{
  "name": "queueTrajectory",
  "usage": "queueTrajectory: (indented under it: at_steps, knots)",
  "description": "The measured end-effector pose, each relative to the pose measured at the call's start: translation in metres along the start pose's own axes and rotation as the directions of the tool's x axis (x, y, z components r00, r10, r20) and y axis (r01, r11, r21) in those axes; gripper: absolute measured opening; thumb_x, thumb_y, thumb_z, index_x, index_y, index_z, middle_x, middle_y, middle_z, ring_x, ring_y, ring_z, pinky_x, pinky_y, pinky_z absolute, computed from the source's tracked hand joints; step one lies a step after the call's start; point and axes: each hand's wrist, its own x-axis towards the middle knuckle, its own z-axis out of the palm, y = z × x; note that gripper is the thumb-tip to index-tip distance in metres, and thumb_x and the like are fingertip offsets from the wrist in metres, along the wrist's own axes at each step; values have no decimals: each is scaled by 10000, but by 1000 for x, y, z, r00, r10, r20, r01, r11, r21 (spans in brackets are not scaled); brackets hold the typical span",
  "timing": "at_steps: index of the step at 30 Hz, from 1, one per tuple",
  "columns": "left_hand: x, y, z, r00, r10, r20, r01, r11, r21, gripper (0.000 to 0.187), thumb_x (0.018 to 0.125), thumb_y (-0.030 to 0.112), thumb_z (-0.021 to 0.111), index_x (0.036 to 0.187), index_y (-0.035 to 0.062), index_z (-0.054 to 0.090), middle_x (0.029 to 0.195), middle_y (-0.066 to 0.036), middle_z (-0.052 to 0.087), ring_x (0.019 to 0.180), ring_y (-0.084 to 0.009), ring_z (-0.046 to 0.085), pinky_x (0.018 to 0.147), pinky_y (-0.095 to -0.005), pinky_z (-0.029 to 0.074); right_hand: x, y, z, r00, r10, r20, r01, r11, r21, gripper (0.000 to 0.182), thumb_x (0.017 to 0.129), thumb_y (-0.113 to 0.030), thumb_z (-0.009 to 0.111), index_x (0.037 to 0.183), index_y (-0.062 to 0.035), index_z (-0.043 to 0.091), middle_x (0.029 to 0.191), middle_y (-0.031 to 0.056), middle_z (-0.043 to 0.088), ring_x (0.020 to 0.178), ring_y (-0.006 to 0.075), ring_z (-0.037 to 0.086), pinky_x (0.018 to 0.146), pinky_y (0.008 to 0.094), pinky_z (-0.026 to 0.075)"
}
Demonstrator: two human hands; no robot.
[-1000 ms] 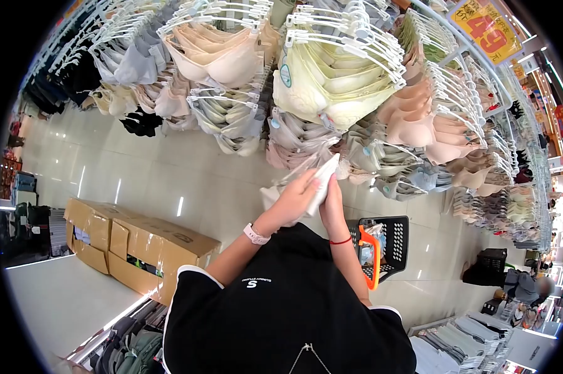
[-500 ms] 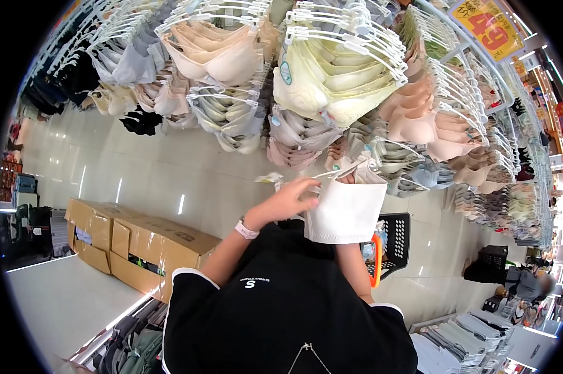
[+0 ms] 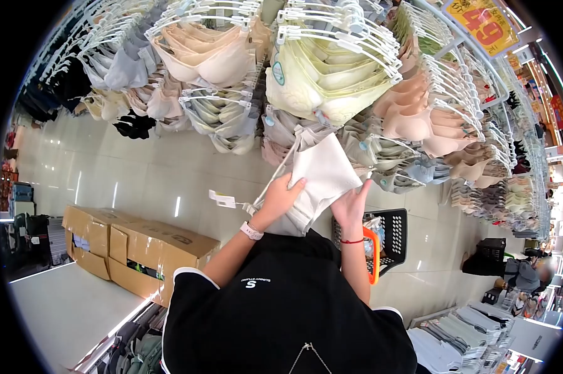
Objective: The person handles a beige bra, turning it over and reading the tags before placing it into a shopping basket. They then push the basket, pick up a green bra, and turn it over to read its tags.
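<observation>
An off-white garment [image 3: 324, 171] with thin straps, maybe a bra top, is held up in front of my chest at a tilt. Its paper tag [image 3: 222, 199] dangles out to the left. My left hand [image 3: 281, 198] is closed on the left side of the fabric, thumb lying over the front. At the lower right edge, my right hand [image 3: 351, 204] holds the cloth with the thumb raised apart; its other fingers are partly hidden behind the fabric. Close to my right forearm is a black shopping basket [image 3: 395, 235] with an orange handle [image 3: 373, 255].
Racks of bras on white hangers stretch across the front, with pale yellow bras [image 3: 328, 84] nearest and peach bras [image 3: 203, 53] to the left. Cardboard boxes [image 3: 163, 243] stand at left beside a white surface [image 3: 75, 305]. Another person [image 3: 524, 274] is at far right.
The garment has turned and tilted, moving slightly up and left. My left hand has closed on its side. My right hand, previously hidden behind it, now shows at the right edge.
</observation>
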Motion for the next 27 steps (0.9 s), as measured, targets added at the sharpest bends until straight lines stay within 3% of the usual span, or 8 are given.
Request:
queueTrajectory:
  at_steps: [2, 3, 5, 6, 12, 15, 21, 27]
  knots:
    - [-1, 6, -2, 998, -33, 49, 30, 997, 73, 332, 848, 272, 595, 968, -37, 606, 778, -118, 653, 696, -144, 606, 644, -287, 470, 1, 5, -14, 998, -68, 16, 69, 996, -52, 583, 915, -456, 418, 1300, -20, 378, 1275, 100, 472, 1149, 262, 473, 975, 394, 379]
    - [-1, 9, -3, 996, -50, 73, 42, 993, 112, 336, 850, 263, 599, 985, -45, 605, 796, -94, 661, 714, -104, 596, 655, -272, 470, 1, 6, -19, 991, -130, -13, 123, 959, -257, 554, 907, -411, 459, 1286, -12, 391, 1256, 101, 484, 1134, 250, 483, 960, 380, 390]
    - [-4, 11, 2, 998, -6, 68, 0, 997, 78, 336, 836, 284, 604, 942, -35, 608, 753, -149, 644, 672, -190, 618, 630, -298, 470, 2, 7, -22, 964, -263, -28, 188, 756, -628, 506, 892, -321, 542, 1257, 5, 416, 1219, 104, 508, 1104, 226, 503, 931, 352, 412]
    - [-6, 11, 4, 998, 16, 67, -21, 998, 61, 337, 828, 294, 606, 921, -30, 610, 731, -176, 635, 651, -234, 629, 618, -311, 470, 5, 3, -18, 958, -250, -138, 120, 792, -599, 442, 873, -200, 590, 1224, 26, 444, 1174, 106, 533, 1056, 193, 524, 888, 312, 429]
    - [-7, 24, 3, 993, -15, 115, 15, 1000, 0, 366, 826, 318, 616, 943, -29, 619, 739, -131, 654, 667, -170, 633, 617, -294, 476, 8, 4, -7, 926, -341, -161, 196, 799, -569, 412, 916, -242, 521, 1207, 42, 453, 1160, 109, 540, 1027, 190, 534, 871, 306, 431]
    - [-5, 18, -3, 966, -75, 248, 77, 997, 2, 469, 817, 341, 629, 1063, -53, 569, 912, -150, 649, 829, -174, 618, 733, -302, 475, 10, 2, -10, 925, -344, -164, 206, 813, -545, 440, 920, -278, 508, 1218, 40, 443, 1169, 115, 536, 1038, 194, 533, 875, 310, 432]
    - [-11, 21, -13, 829, 62, 555, -46, 998, -42, 624, 817, 283, 650, 1259, -63, 376, 1205, -166, 508, 1134, -196, 449, 973, -320, 345, 20, -10, -21, 954, -229, -192, 125, 889, -440, 560, 924, -431, 429, 1264, 12, 397, 1205, 139, 522, 1064, 228, 542, 873, 339, 457]
    - [-8, 20, -7, 935, -80, 344, 164, 961, -222, 430, 858, 207, 602, 1174, -54, 471, 1086, -107, 580, 983, -148, 535, 871, -291, 430, 13, -10, -16, 998, 12, -69, -30, 963, -266, 575, 925, -428, 433, 1304, -1, 364, 1238, 100, 505, 1101, 204, 511, 903, 320, 419]
